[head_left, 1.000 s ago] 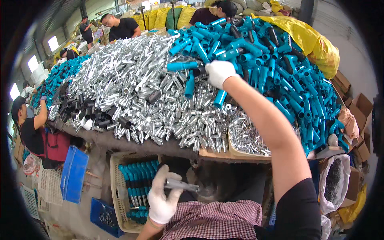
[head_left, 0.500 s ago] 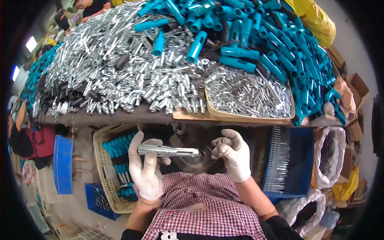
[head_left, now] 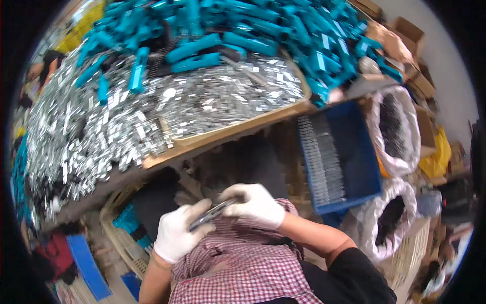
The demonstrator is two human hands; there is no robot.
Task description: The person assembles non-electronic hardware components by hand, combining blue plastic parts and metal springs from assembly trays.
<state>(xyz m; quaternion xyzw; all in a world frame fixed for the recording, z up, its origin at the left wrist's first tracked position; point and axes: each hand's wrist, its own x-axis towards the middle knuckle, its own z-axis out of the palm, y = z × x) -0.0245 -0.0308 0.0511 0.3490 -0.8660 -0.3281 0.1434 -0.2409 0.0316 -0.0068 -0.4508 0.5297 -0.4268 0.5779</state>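
Metal part [head_left: 211, 215] blurred (and partly hidden).

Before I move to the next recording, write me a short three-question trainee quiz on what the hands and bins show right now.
1. What are the left hand and right hand gripping?
A) a teal tube
B) a metal part
C) a yellow bag

2. True or false: both hands wear blue gloves.

3. Fill in the colour: to the right of the right hand, rows of metal rods lie in a ___ bin.

Key: 1 B; 2 false; 3 blue.
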